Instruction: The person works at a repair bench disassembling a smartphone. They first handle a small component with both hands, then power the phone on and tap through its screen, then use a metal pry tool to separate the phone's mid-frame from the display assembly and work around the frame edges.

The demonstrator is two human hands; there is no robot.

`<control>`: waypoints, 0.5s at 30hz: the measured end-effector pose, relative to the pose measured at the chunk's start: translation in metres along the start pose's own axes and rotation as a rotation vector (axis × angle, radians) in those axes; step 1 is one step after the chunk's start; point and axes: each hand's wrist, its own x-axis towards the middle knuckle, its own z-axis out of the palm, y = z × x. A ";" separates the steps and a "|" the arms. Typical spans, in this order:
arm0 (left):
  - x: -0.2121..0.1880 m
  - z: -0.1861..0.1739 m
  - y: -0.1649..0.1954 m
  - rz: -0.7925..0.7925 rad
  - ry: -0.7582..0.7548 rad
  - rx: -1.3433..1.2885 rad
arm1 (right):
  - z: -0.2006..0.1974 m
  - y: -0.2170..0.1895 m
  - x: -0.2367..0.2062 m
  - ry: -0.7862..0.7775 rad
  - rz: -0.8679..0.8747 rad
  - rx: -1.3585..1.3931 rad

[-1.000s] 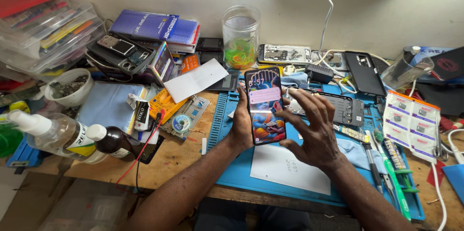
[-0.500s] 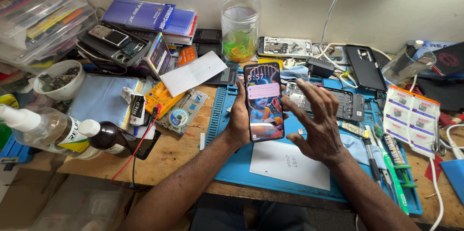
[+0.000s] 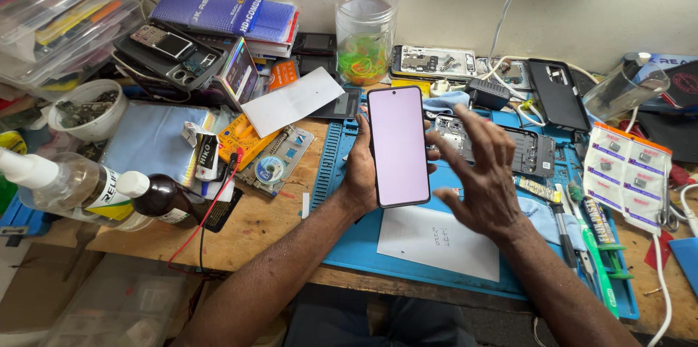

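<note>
A phone repair workshop, plainly: a cluttered wooden worktop (image 3: 269, 223) carries a blue repair mat (image 3: 363, 245), with an opened phone chassis (image 3: 523, 149) just beyond it and screwdrivers (image 3: 592, 238) to the right. Far along the wall lie more stripped handsets (image 3: 429, 63), and solvent bottles (image 3: 80, 187) stand left.

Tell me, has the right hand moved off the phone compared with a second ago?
Yes. The right hand has drawn back to the right of the phone, judged against the blue mat; earlier its fingers reached the screen.

pale pink phone screen (image 3: 398, 145), blue mat (image 3: 342, 172)
</note>
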 end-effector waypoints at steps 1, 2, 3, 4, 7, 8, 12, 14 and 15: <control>-0.001 0.000 0.000 0.012 -0.010 0.009 | 0.000 -0.001 -0.001 0.008 -0.052 0.004; -0.001 -0.001 -0.001 0.021 -0.018 0.000 | 0.000 -0.003 -0.003 -0.016 -0.081 0.025; 0.000 -0.001 -0.001 0.031 -0.027 -0.007 | 0.000 -0.006 -0.004 -0.037 -0.111 0.045; 0.000 -0.001 0.000 0.043 -0.037 -0.012 | 0.000 -0.008 -0.005 -0.057 -0.142 0.064; 0.000 0.000 0.002 0.051 -0.014 0.021 | -0.001 -0.011 -0.006 -0.046 -0.087 0.115; 0.000 0.001 0.003 0.066 -0.010 0.045 | -0.001 -0.011 -0.006 -0.032 -0.062 0.113; -0.001 0.002 0.003 0.092 0.012 0.091 | 0.002 -0.013 -0.005 -0.025 0.000 0.088; -0.001 0.001 0.002 0.080 0.014 0.068 | 0.005 -0.015 -0.005 -0.053 -0.008 0.056; -0.001 0.000 0.001 0.070 0.008 0.044 | 0.008 -0.017 -0.004 -0.071 -0.023 0.033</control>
